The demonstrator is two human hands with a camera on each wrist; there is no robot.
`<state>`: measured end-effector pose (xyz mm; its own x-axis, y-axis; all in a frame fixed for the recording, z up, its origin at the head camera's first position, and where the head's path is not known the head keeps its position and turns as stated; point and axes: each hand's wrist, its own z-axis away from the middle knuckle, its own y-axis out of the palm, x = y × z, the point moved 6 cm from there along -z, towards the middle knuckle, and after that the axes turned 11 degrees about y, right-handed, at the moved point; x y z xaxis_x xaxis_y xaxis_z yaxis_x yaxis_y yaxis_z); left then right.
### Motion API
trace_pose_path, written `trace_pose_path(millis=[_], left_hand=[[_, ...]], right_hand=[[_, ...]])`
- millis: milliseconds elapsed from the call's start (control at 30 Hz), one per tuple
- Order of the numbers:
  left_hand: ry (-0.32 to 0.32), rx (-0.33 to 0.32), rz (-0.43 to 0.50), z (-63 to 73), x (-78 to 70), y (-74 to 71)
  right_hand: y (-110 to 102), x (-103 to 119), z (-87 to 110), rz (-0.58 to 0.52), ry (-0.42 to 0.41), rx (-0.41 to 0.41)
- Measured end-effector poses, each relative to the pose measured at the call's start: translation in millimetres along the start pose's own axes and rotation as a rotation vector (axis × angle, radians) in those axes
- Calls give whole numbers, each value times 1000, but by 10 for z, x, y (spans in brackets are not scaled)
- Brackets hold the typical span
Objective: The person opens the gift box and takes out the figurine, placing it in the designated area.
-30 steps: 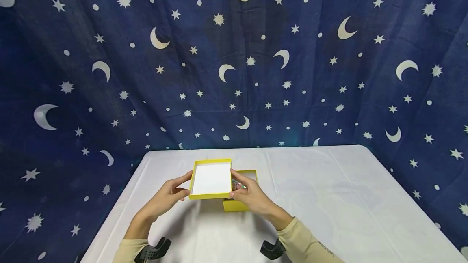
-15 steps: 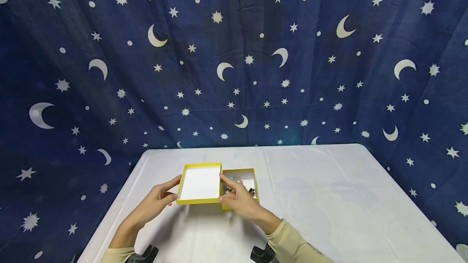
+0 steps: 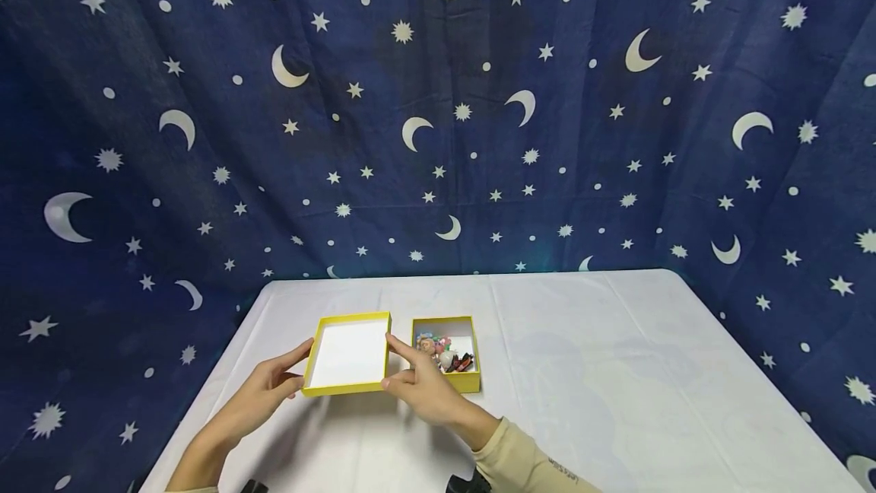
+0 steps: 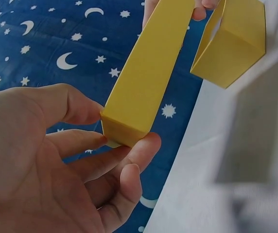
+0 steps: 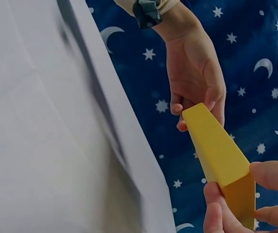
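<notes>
A shallow yellow box lid (image 3: 347,354) with a white inside is held above the table, its hollow side towards the head camera. My left hand (image 3: 256,394) pinches its left edge between thumb and fingers, also plain in the left wrist view, where the lid's yellow wall (image 4: 151,68) shows. On the opposite edge my right hand (image 3: 427,394) pinches the lid; the right wrist view shows both hands gripping the yellow lid (image 5: 217,148). Just beyond the right hand stands the uncovered yellow box (image 3: 466,382), with several small colourful trinkets (image 3: 445,352) inside, partly hidden by that hand.
A white cloth covers the table (image 3: 582,371). Behind it hangs a dark blue curtain (image 3: 479,227) printed with moons and stars. Dark wrist devices (image 3: 468,484) sit by the sleeves.
Both hands have carried the lid leftwards and slightly nearer, away from over the box. More of the box and its trinkets now shows.
</notes>
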<state>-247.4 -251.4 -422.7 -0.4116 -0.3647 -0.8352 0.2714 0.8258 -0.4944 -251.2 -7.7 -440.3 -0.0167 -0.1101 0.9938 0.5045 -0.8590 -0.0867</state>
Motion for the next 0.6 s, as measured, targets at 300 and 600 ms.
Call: trace_pose_path(millis=[300,600], left_hand=[[-5,9,8,139,55,-56],[-53,-2,12,267,183,-70]], right_hand=[[175,-78,-11,-31,30,-5],[286,-178,-18,-46,62,10]])
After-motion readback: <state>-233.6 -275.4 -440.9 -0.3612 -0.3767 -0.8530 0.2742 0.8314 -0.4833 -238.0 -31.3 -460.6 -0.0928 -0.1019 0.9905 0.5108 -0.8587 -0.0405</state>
